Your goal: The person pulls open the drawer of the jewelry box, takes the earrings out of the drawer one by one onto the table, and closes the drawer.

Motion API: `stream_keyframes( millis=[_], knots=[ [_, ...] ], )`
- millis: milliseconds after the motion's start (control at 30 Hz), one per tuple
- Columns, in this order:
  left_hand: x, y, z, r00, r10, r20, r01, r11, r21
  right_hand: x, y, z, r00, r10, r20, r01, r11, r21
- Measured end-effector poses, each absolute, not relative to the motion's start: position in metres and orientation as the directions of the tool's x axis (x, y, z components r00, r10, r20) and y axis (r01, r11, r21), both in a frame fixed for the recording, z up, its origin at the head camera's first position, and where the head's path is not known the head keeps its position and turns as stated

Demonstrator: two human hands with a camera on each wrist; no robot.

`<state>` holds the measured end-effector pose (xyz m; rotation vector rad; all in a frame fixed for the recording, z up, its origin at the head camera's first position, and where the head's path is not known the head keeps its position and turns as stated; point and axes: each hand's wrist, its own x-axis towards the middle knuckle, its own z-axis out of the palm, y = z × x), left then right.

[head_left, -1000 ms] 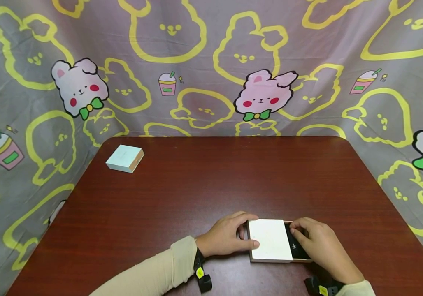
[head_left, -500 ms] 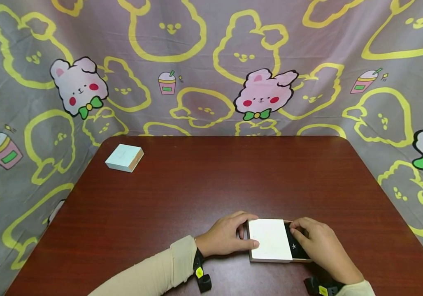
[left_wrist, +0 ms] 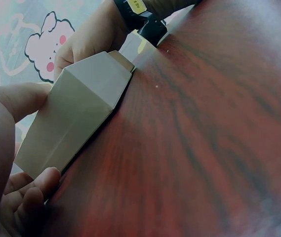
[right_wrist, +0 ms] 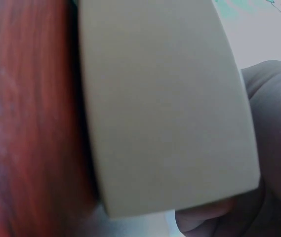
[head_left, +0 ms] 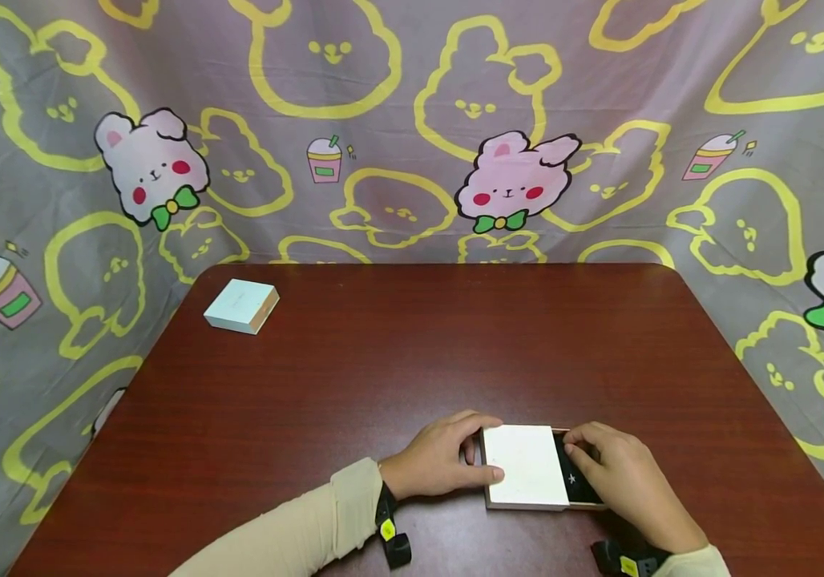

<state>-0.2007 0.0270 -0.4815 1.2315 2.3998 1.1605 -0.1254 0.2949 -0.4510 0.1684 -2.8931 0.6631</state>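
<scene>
A flat white sliding box (head_left: 523,469) lies near the table's front, its drawer (head_left: 576,473) partly out to the right. The drawer's inside is black with a small white star mark. My left hand (head_left: 444,457) grips the outer sleeve's left end, thumb on top; in the left wrist view, its fingers curl at the lower edge of the box (left_wrist: 76,118). From above, my right hand (head_left: 624,473) holds the drawer, fingertips close together over the black inside. The right wrist view shows the pale drawer end (right_wrist: 170,108), with fingers (right_wrist: 204,217) past its corner. Anything beneath the right fingers is hidden.
A closed pale blue box (head_left: 242,306) with a tan side stands at the back left of the brown wooden table (head_left: 412,344). A cartoon-print curtain (head_left: 397,144) hangs behind and along both sides. Each wrist wears a black strap camera (head_left: 392,537).
</scene>
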Motion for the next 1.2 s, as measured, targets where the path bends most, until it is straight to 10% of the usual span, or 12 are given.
stream_keyframes(
  millis=[1200],
  knots=[
    [-0.1993,0.0264,-0.4803,-0.636,0.753,0.166,0.598,0.345,0.724,-0.1237,0.2938,-0.4488,-0.982,-0.074,0.174,-0.140,0.903,-0.405]
  ],
)
